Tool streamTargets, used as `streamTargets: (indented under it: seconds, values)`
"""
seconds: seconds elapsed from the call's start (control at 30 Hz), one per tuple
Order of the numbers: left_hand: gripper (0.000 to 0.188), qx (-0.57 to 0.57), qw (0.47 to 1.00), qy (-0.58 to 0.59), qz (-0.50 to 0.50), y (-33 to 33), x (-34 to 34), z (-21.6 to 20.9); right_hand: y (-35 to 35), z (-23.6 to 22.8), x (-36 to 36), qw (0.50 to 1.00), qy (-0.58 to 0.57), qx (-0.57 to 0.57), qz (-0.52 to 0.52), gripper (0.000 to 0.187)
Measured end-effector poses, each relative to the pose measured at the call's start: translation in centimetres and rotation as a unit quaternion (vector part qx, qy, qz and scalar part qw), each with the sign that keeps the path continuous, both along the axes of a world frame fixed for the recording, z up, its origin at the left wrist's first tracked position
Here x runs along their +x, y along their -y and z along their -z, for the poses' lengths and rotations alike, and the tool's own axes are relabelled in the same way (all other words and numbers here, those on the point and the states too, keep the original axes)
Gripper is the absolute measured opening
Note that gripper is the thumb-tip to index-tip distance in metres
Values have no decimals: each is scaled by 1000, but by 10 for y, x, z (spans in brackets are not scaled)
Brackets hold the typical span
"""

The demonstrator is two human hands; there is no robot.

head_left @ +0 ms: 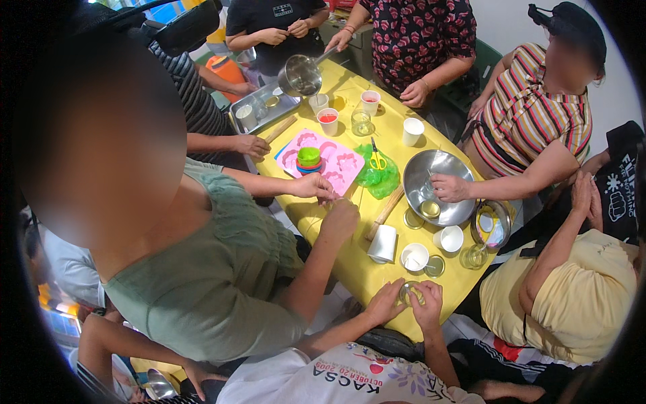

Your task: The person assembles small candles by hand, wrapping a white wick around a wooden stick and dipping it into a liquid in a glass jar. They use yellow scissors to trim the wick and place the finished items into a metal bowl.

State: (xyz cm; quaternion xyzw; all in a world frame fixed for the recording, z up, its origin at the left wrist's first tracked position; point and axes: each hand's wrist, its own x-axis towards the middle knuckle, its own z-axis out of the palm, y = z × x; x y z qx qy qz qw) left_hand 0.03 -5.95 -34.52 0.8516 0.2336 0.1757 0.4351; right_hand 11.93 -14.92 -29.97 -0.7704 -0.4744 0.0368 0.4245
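Observation:
At the near edge of the yellow table, a small glass jar (pixel 406 292) sits between my two hands. My left hand (pixel 385 303) is closed round its left side. From the right, my right hand (pixel 427 304) has its fingers bent at the jar's rim; whether they also pinch something thin is too small to tell. Just beyond are a white paper cup (pixel 414 256) with a thin stick across it and another small glass jar (pixel 435 266). A white cup (pixel 383 244) stands to their left, and another paper cup (pixel 449 238) tilts behind.
Co-workers surround the yellow table (pixel 323 252). One holds a saucepan (pixel 301 75) over a paper cup; another reaches into a steel bowl (pixel 439 185). A pink silicone mould (pixel 319 161), yellow scissors (pixel 377 159) on green plastic and a wooden stick (pixel 385 214) lie farther off.

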Motion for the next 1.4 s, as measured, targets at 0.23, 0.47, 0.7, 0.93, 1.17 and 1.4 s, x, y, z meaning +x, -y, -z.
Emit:
streamTargets:
  seconds: [0.23, 0.47, 0.7, 0.93, 1.17, 1.4]
  values:
    - [72, -7, 1000, 0, -3, 0, 0, -3, 0, 1, 1, 1000, 1, 4, -1, 28]
    - [72, -12, 1000, -4, -5, 1, 2, 0, 1, 4, 4, 1000, -11, 5, -5, 29]
    - [71, -10, 1000, -3, -4, 1, 3, 0, 2, 7, 7, 1000, -12, 4, -5, 29]
    - [70, -12, 1000, -8, -9, 1, 4, -1, 2, 11, 10, 1000, -13, 6, -9, 28]
    - [69, -2, 1000, -3, -18, 2, 6, 8, 2, 19, 12, 1000, -18, 13, -12, 27]
    - [70, -18, 999, -31, -14, 3, 7, 13, 3, 17, 12, 1000, -22, 5, -9, 27]
